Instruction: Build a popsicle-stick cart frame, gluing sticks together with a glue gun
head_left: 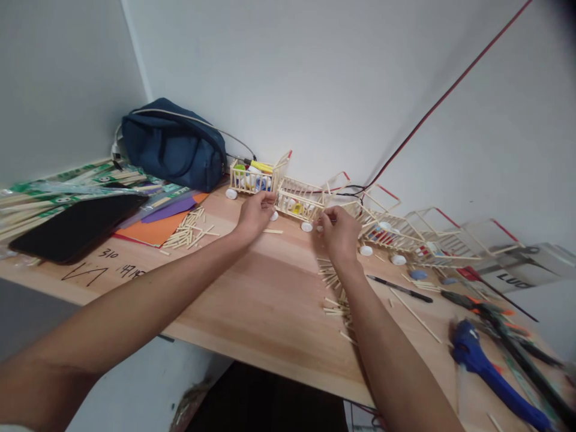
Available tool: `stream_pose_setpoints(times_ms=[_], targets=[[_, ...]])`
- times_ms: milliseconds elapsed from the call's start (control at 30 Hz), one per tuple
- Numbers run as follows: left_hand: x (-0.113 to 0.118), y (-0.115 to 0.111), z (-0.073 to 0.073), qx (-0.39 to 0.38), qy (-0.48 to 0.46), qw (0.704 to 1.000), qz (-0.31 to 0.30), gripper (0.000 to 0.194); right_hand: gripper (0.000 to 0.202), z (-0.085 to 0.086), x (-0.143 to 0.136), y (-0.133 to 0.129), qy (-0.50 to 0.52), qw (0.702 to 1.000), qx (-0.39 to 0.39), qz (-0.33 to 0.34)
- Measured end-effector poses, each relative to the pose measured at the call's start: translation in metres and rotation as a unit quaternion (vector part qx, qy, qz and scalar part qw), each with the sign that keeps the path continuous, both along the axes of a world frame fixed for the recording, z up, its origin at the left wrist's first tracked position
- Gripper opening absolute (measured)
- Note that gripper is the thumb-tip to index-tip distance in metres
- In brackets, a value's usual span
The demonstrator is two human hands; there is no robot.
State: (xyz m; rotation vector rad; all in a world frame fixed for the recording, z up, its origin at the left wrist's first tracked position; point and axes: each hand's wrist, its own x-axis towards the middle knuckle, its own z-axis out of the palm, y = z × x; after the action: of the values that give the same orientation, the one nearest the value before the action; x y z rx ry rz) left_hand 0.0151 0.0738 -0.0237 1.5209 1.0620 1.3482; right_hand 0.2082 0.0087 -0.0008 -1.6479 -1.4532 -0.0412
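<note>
The wood-grain tabletop (270, 294) bears a rear row of miniature stick-built shopping carts (292, 200), with plastic-wrapped chopsticks (49, 193), a navy fabric bag (173, 147) and orange paper (155, 231) at left, cut sticks (183, 233) beside the paper, and a black pen (399, 288) and blue-handled tool (488, 373) at right.

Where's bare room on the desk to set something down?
Mainly mid-desk, on the bare wood between the left forearm and the loose sticks by the right forearm, in front of the little carts. Packaged sticks and a black slab crowd the left end; blurred blue and black tools crowd the right.
</note>
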Motion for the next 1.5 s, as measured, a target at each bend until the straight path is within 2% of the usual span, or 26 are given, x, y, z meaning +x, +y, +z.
stream_pose_setpoints(times_ms=[300,600,967,1167,1500], targets=[[-0.001,-0.004,0.002,0.007,-0.004,1.0,-0.007,0.031,0.013,0.007,-0.007,-0.003,-0.004,1.0,-0.01,-0.024],[0.001,-0.005,-0.001,0.013,0.013,1.0,-0.024,0.039,0.017,0.006,-0.009,-0.003,-0.054,0.997,-0.012,-0.056],[-0.001,-0.02,0.007,0.056,0.071,0.996,-0.027,0.043,0.017,0.003,-0.008,-0.002,-0.066,0.996,-0.012,-0.059],[-0.001,-0.017,0.006,0.017,0.027,0.999,-0.033,0.047,0.018,0.005,-0.008,-0.002,-0.061,0.996,-0.016,-0.057],[0.0,-0.014,0.005,-0.007,0.01,1.0,-0.028,0.052,0.017,0.006,-0.01,-0.002,-0.054,0.996,-0.024,-0.063]])
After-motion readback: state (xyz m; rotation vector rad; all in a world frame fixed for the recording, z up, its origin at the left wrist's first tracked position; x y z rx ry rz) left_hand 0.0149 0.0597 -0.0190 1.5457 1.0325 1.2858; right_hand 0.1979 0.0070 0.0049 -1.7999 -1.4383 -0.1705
